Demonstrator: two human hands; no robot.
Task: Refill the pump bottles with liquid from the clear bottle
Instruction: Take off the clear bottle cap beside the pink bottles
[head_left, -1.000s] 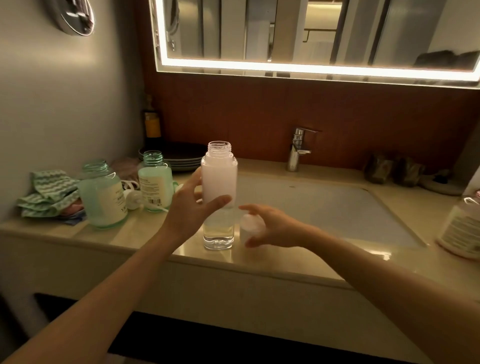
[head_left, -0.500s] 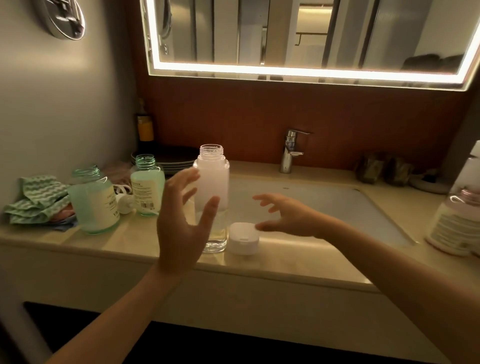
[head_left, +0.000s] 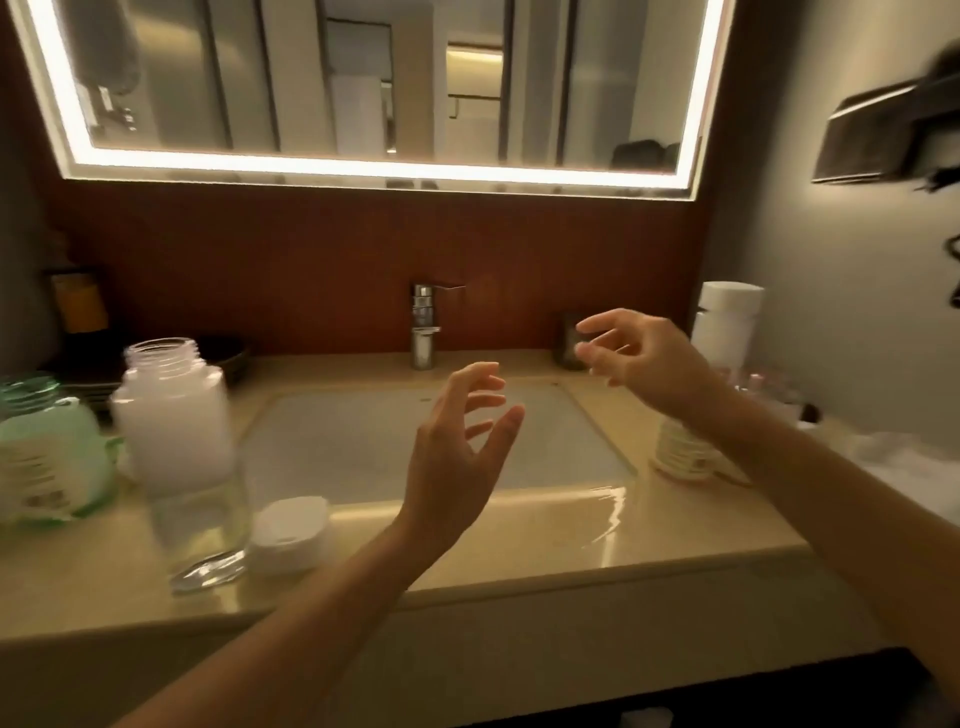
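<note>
Since half a second ago the view has swung to the right, so the clear bottle (head_left: 174, 447), then near the middle, now stands at 9 o'clock from the sink (head_left: 337, 447), upright and uncapped on the counter (head_left: 571, 540), its upper part milky and a little pale liquid in its clear base. Its white cap (head_left: 288, 532) lies just beside it at 3 o'clock, apart from both hands. The left hand (head_left: 452, 457), which hovered right in front of that bottle, now hangs over the front of the basin with fingers spread and loosely bent, holding nothing. The right hand (head_left: 644, 358) has risen from above the cap to 2 o'clock of the sink, fingers relaxed and empty, near a white-capped bottle (head_left: 727, 322) that was not in view before. Only one green pump bottle (head_left: 49, 457), its neck open, shows at the far 9 o'clock edge; the second one and the cloth have left the frame. The faucet (head_left: 426, 327) sits at 12 o'clock. The green bottle's pale label is smeared by motion, and no word can be read. Behind the right forearm a labelled bottle (head_left: 680, 452) stands at 3 o'clock, with what seem to be brown lines of print, too small to make out.
</note>
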